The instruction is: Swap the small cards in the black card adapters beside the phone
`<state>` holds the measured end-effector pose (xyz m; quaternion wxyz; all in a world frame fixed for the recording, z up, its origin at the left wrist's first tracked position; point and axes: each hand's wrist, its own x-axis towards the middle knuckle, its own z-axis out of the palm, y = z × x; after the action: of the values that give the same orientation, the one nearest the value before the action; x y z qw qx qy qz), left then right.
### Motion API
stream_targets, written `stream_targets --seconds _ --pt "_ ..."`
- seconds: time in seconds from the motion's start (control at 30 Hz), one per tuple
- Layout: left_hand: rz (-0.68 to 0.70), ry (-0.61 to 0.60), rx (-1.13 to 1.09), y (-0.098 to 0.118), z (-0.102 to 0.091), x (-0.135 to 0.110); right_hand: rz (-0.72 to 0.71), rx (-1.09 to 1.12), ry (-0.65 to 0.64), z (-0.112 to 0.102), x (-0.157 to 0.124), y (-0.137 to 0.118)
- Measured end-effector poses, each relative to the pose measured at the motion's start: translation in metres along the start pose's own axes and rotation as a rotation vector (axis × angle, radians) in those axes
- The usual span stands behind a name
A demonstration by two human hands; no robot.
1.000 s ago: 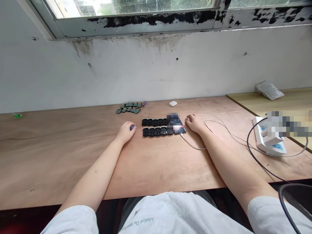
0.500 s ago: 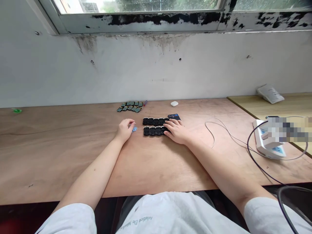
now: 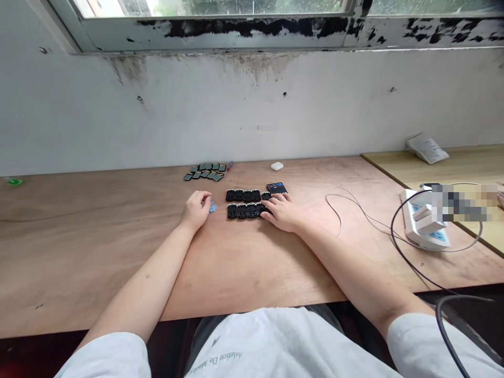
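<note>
Two rows of small black plastic pieces lie on the wooden table in front of me, a back row (image 3: 243, 196) and a front row (image 3: 243, 211). My right hand (image 3: 282, 213) rests over the right end of the rows, fingers spread; it hides part of the front row. One black piece (image 3: 266, 196) sits just right of the back row, at the fingertips. My left hand (image 3: 196, 211) lies left of the rows with its fingers curled and pinched together. Beside it is a small pile of blue bits (image 3: 213, 207). What the pinch holds, if anything, is hidden.
Several dark green square pieces (image 3: 205, 172) lie at the back, beside a thin purplish tool (image 3: 230, 166). A black card-like item (image 3: 277, 188) and a white case (image 3: 277, 166) are behind my right hand. A power strip (image 3: 425, 223) and cables (image 3: 366, 211) occupy the right.
The view has shifted slightly. A gap now shows between the back row and the single black piece at my right fingertips. My left hand has barely moved.
</note>
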<state>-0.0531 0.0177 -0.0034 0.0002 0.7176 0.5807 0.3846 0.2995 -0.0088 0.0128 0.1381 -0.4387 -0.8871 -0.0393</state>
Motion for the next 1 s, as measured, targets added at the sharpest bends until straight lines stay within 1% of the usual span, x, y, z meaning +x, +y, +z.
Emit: stream_targets --seconds 0.1,0.23,0.37,0.47,0.53,0.6,0.7,0.77,0.83,0.9,1.0 --pt "0.011 0.004 -0.002 -0.002 0.0 0.0 -0.012 -0.018 -0.009 -0.007 -0.002 -0.004" --pt "0.049 0.038 -0.003 -0.005 0.001 -0.001 -0.023 -0.02 -0.01 -0.013 -0.005 -0.007" --pt "0.055 0.061 -0.015 -0.003 0.002 -0.002 -0.036 -0.014 -0.019 -0.019 -0.006 -0.011" --pt "0.076 0.11 -0.051 0.007 0.003 -0.007 -0.047 -0.008 0.003 -0.024 -0.007 -0.012" --pt "0.103 0.163 -0.081 0.019 0.005 -0.014 -0.054 -0.01 0.035 -0.027 -0.009 -0.01" --pt "0.15 0.174 -0.129 0.035 0.008 -0.022 -0.092 -0.014 0.051 -0.03 -0.01 -0.006" --pt "0.185 0.082 -0.226 0.059 0.014 -0.037 -0.224 0.003 0.017 -0.034 -0.013 0.0" --pt "0.158 0.05 -0.311 0.074 0.018 -0.045 -0.274 0.034 -0.008 -0.035 -0.014 0.0" --pt "0.125 0.02 -0.372 0.086 0.021 -0.051 -0.302 0.082 -0.018 -0.033 -0.015 -0.006" --pt "0.105 -0.034 -0.42 0.094 0.023 -0.055 -0.358 0.149 -0.026 -0.028 -0.016 -0.015" --pt "0.106 -0.118 -0.468 0.097 0.025 -0.057 -0.421 0.277 -0.022 -0.013 -0.016 -0.03"
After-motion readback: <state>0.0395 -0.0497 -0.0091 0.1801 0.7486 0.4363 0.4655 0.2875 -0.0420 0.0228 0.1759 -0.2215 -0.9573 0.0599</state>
